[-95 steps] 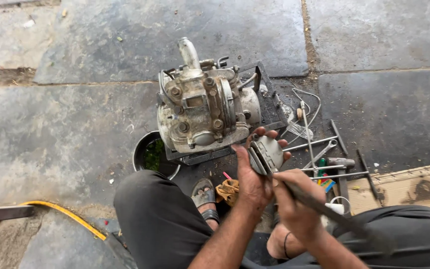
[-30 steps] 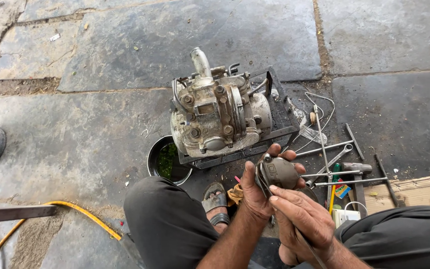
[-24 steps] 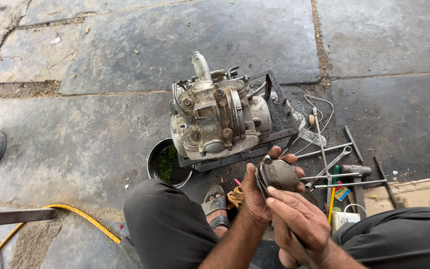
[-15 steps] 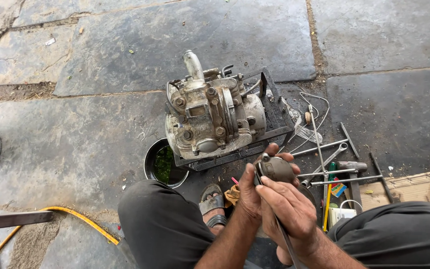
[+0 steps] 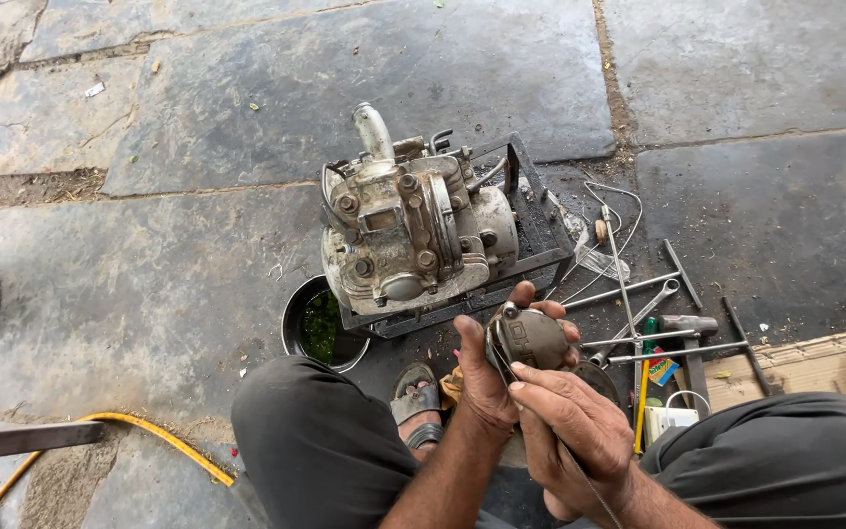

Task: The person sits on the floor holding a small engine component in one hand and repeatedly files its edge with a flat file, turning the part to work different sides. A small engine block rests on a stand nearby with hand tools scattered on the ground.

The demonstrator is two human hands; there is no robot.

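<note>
**Currently: risk check, small engine part held over a cluttered floor**

Left hand (image 5: 487,377) is wrapped around a rounded, grimy grey metal engine part (image 5: 529,338), thumb on its left side, fingers curled behind. The part sits in mid-air, just near of the dirty grey-white metal engine block (image 5: 411,240), which rests on a black metal frame stand (image 5: 531,211).

Right hand (image 5: 570,426) lies over the near side of the part, fingers bent and pinched on a thin dark rod-like tool (image 5: 580,475) running back toward the body. Can't tell exactly where the tip meets the part; it's hidden by the fingers.

Risks as I see them:
- Part looks oily. If the left grip slips under pressure from the tool, it likely drops onto the dark stone slab floor (image 5: 149,284) or the sandalled foot (image 5: 415,402) directly below.
- Tool tip could skid off and jab the left palm; both hands are touching with no gap.
- Any small piece coming loose may vanish among the loose steel spanners and rods (image 5: 638,313) to the right, or land in the round black bowl with green contents (image 5: 320,328) left of the foot.
- Engine block looks top-heavy on its stand; a knee bump could tip it.
- Yellow hose (image 5: 149,441) at near left is a trip hazard.
</note>
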